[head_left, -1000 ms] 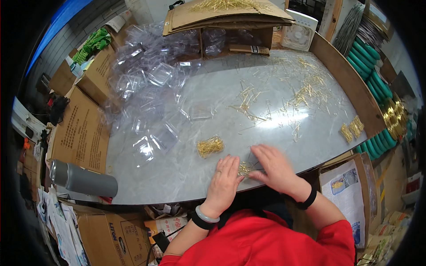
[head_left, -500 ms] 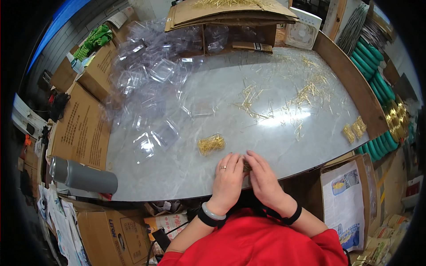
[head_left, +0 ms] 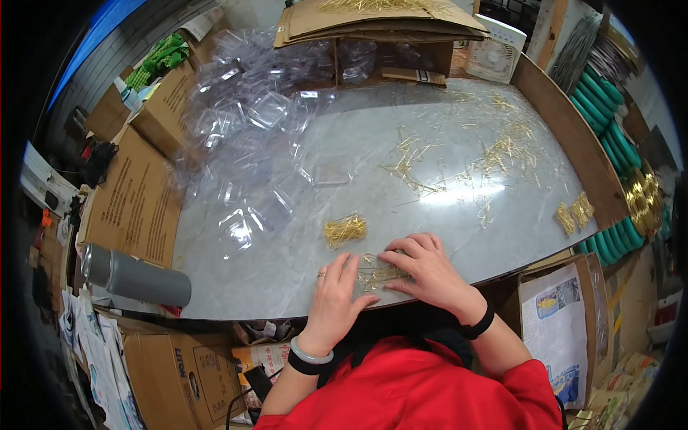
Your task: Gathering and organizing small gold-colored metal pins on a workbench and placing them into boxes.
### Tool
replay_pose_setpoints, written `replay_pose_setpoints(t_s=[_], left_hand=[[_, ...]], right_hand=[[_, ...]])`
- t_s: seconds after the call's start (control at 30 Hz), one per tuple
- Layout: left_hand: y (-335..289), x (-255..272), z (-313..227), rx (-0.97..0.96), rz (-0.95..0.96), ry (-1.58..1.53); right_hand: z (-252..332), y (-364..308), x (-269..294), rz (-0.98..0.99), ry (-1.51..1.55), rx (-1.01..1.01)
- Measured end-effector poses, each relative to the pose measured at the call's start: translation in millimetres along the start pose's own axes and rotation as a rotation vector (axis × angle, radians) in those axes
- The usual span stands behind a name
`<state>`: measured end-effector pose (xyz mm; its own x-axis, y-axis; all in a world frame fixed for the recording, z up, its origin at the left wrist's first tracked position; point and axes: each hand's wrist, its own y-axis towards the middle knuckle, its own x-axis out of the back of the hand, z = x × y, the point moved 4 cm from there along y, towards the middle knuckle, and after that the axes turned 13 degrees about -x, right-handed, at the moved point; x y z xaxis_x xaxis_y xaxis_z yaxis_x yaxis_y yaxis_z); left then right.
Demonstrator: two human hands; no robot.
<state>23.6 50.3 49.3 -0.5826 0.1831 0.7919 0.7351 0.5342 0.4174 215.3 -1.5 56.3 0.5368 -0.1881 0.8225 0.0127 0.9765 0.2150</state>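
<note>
Near the front edge of the table, a bundle of thin gold wire pins (head_left: 374,275) lies between my hands. My left hand (head_left: 333,292) rests at its left end, fingers stretched out and thumb apart. From the right, my right hand (head_left: 430,274) has its fingers curled over the bundle's right end, with the thumb on the near side. Just beyond my left fingertips sits another gold wire bundle (head_left: 345,230), touched by neither hand. Whether the pins between my hands are inside a clear box I cannot tell.
Clear plastic boxes (head_left: 265,111) are heaped at the back left. Loose gold pins (head_left: 505,150) lie scattered to the right, with small bundles (head_left: 574,213) by the wooden side board (head_left: 566,136). A grey bottle (head_left: 140,279) lies at the front left. A white fan (head_left: 494,54) stands behind.
My hands have moved apart from being cupped together, the left one shifting left and the right one turning over the bundle. The pin bundle between them is now exposed.
</note>
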Motion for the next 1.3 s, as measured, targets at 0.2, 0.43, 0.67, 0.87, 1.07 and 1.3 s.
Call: replay_pose_setpoints(t_s=[0.2, 0.43, 0.67, 0.87, 1.07, 1.3], left_hand=[[10, -7, 8, 0.044, 0.083, -0.147], [13, 2, -6, -0.055, 0.118, -0.18], [11, -31, 2, -0.134, 0.082, -0.148], [10, -33, -4, -0.086, 0.041, -0.163], [10, -36, -6, -0.165, 0.065, -0.09], [5, -41, 1, -0.163, 0.069, -0.074]], right_hand=[[-5, -2, -18, 0.01, 0.04, 0.004], [-4, -22, 4, -0.027, 0.302, -0.053], [-7, -13, 7, -0.005, 0.061, -0.067], [3, -14, -15, -0.145, 0.018, -0.205], [4, -28, -26, -0.203, 0.291, -0.237], [12, -13, -43, -0.101, 0.669, -0.23]])
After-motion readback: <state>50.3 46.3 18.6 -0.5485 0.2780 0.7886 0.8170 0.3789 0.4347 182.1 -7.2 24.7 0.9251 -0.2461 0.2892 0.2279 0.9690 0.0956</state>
